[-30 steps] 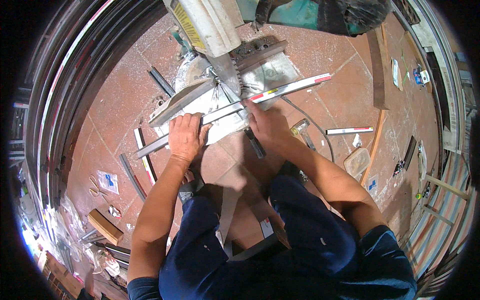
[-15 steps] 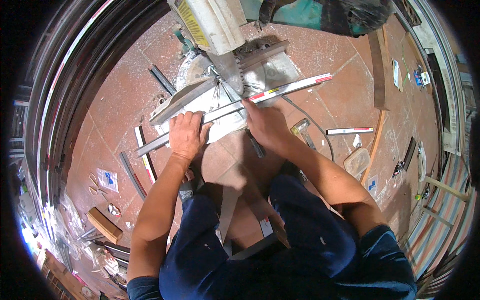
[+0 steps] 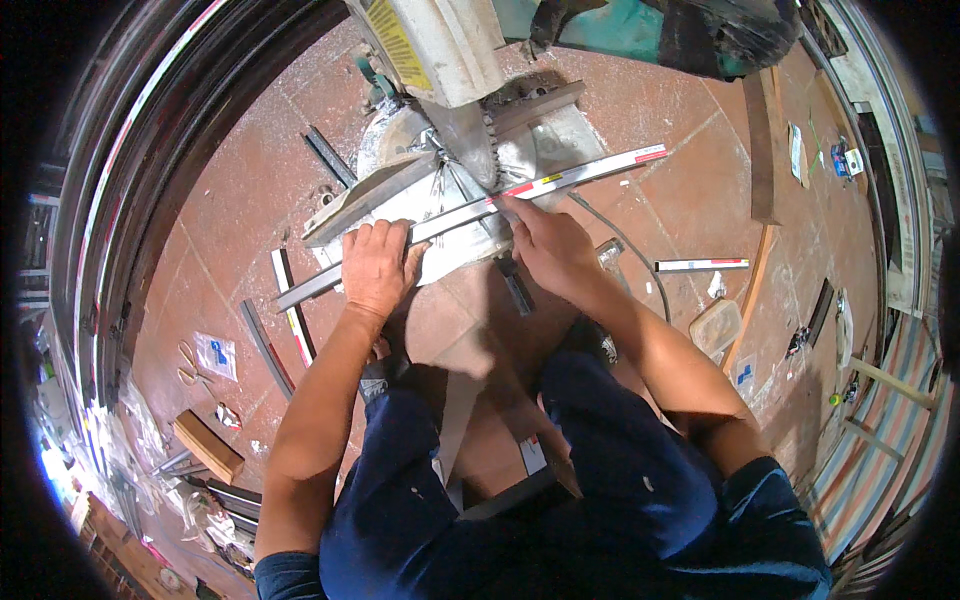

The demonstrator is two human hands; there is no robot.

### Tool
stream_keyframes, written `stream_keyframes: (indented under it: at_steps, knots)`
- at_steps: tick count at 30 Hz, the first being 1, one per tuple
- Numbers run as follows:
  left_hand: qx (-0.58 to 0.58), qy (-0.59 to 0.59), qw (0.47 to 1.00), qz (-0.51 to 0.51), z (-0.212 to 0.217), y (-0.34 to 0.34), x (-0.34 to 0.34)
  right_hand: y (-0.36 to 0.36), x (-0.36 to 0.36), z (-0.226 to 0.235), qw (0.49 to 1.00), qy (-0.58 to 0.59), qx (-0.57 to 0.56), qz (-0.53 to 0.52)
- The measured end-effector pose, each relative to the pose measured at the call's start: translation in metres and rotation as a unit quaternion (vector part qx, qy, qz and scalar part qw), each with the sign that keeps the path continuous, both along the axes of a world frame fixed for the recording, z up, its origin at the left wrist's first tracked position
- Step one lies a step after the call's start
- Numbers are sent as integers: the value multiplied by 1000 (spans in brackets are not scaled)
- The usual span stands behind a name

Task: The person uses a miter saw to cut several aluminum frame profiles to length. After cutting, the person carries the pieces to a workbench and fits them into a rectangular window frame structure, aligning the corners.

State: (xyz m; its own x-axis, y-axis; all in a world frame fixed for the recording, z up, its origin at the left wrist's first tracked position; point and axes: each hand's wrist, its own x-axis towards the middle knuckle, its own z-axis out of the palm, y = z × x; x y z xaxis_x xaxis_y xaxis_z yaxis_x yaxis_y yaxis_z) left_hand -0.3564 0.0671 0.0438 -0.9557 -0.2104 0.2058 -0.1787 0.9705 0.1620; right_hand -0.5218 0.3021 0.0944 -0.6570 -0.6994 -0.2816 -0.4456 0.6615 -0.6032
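Note:
A long metal profile bar (image 3: pixel 450 219), grey with a white, red and yellow strip, lies slantwise across the bed of a mitre saw (image 3: pixel 432 62). My left hand (image 3: pixel 377 265) is closed over the bar's left part, fingers on top and thumb along the near side. Just right of the blade, my right hand (image 3: pixel 552 248) grips the bar's near edge; its fingers are curled and partly hidden. The toothed saw blade (image 3: pixel 470 140) hangs down close to the bar, near my right fingertips. Whether it touches the bar I cannot tell.
Short profile offcuts (image 3: pixel 702 265) lie about the tiled floor. To the left are scissors (image 3: pixel 193 365) and a wooden block (image 3: pixel 208 446); a clear plastic box (image 3: pixel 716 325) lies to the right. A dark cable (image 3: pixel 640 258) curves past my right forearm. Long profiles (image 3: pixel 120 180) line the left side.
My right hand has shifted slightly to the right along the bar. The left hand keeps its hold, and the whole view has drifted a little.

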Motion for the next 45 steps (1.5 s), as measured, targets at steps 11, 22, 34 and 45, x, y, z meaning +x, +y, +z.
stream_keyframes:
  at_steps: [11,22,34,45]
  knots:
    - [19,-5,1000,-3,3,2,1,-10,-3,-1,997,55,48,27]
    - [2,-17,1000,5,3,3,0,-11,-4,-4,995,72,43,62]
    - [17,-7,1000,2,5,1,1,-3,-20,22,998,34,25,52]
    - [11,-32,999,14,4,1,1,-10,-23,4,987,99,29,121]
